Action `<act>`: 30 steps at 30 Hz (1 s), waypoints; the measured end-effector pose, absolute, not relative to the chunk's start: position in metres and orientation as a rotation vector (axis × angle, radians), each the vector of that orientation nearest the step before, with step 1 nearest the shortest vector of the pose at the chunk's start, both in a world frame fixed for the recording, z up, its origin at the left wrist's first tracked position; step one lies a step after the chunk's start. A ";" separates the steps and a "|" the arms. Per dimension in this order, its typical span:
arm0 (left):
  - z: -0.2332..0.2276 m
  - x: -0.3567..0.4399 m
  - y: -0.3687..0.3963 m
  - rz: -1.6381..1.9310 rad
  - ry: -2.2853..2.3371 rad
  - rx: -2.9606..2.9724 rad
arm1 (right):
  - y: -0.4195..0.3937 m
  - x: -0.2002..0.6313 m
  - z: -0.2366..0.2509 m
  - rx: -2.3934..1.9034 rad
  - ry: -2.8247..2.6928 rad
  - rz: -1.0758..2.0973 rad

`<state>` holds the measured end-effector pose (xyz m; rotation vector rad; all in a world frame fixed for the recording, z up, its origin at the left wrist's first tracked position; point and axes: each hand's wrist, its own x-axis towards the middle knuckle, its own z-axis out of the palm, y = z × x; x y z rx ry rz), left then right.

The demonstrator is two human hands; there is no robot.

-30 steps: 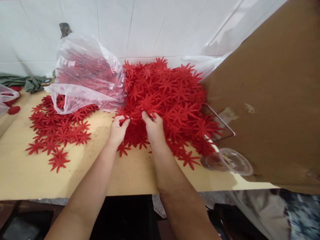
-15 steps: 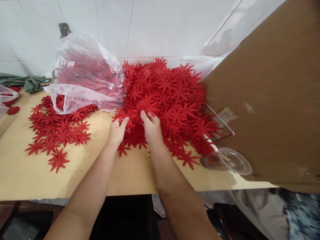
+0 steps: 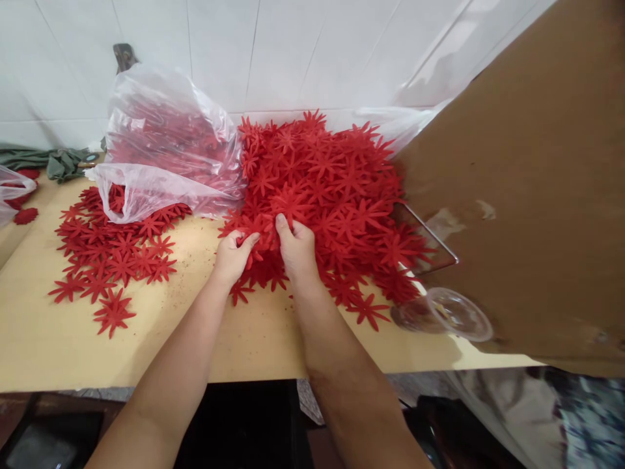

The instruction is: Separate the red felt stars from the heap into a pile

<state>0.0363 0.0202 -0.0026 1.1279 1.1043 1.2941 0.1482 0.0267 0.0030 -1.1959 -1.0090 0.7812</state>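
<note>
Since a second ago our two hands have drawn closer together at the near edge of the red pile, and the thumb of the left now meets a cutout that the right is also gripping. Nearest to us, the pale wooden tabletop runs bare along its front edge, speckled with small crumbs. Our left hand has its fingers curled and pinched on a red flower cutout at the pile's rim; our right hand sits just beside it, thumb and fingers clamped on the same bunch of cutouts. That cutout lies at the near left edge of the big heap of red flowers, which spreads from our hands back to the wall. To the right, a clear plastic cup lies tipped on its side near the table edge, under a large brown cardboard sheet that leans in over the heap. To the left, a thinner scatter of flowers lies flat on the wood, well apart from our hands. Behind it a clear plastic bag holds more red pieces. Farther left a green cloth rests against the white tiled wall.
</note>
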 end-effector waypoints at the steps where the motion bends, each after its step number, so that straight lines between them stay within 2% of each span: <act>1: -0.002 0.036 0.020 1.303 1.109 1.120 | 0.027 0.148 0.002 -1.189 -1.004 0.781; 8: 0.001 0.034 0.019 1.357 1.052 0.997 | 0.034 0.146 -0.007 -1.015 -0.889 0.930; 16: 0.000 0.034 0.020 1.237 1.022 0.990 | 0.033 0.149 -0.005 -1.123 -0.871 0.808; 23: 0.002 0.035 0.020 1.336 1.053 0.922 | 0.034 0.150 -0.007 -1.072 -0.939 0.756; 30: 0.003 0.033 0.019 1.373 1.089 0.952 | 0.030 0.149 0.000 -1.219 -0.914 0.768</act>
